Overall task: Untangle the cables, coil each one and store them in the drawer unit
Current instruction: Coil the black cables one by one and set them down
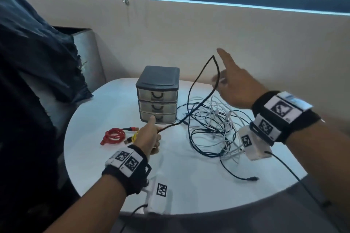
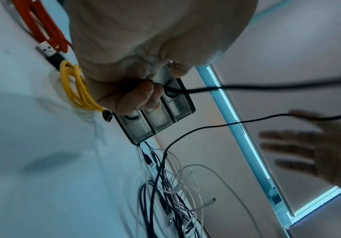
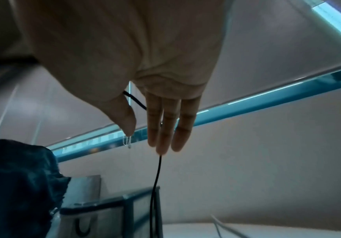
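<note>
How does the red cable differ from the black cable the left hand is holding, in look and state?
The red cable lies coiled on the table, untouched; the black cable is uncoiled, held by the left hand and looped up over the right hand. The red cable lies apart from the tangled pile; the black cable runs back down into it. Both are outside the drawer unit.

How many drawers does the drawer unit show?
3: top drawer, middle drawer and bottom drawer, stacked in the drawer unit; all look closed.
</note>
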`<state>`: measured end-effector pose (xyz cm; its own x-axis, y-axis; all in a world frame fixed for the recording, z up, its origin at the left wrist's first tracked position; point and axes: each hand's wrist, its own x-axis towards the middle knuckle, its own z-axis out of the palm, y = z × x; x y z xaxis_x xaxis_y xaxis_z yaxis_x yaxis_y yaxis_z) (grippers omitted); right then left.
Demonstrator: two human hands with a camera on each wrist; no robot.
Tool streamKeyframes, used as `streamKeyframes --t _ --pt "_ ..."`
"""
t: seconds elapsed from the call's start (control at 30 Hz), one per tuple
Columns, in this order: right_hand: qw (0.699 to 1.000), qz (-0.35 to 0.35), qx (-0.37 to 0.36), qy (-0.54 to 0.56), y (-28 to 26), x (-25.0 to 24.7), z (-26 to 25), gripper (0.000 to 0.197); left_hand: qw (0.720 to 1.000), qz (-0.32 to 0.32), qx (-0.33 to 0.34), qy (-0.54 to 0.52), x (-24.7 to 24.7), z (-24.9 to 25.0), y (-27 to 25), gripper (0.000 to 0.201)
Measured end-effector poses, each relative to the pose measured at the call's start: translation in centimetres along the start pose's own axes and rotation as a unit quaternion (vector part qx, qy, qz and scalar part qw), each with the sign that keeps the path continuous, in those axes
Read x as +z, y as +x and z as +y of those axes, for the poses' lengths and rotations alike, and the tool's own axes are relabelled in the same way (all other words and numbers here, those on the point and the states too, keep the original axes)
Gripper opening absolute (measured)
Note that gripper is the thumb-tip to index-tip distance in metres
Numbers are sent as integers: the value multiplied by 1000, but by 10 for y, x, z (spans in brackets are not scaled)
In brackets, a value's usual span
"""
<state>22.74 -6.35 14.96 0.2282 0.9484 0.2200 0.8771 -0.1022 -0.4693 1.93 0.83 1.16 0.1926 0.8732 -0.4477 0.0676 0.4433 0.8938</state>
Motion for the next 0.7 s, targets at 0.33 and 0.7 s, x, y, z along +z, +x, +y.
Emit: streamKeyframes --t 0.33,0.7 --pt "958 -164 173 -162 -87 82 90 27 969 -44 90 225 27 -29 4 20" --pt "956 -210 108 -176 -108 99 115 42 936 44 123 327 91 -53 -3 75"
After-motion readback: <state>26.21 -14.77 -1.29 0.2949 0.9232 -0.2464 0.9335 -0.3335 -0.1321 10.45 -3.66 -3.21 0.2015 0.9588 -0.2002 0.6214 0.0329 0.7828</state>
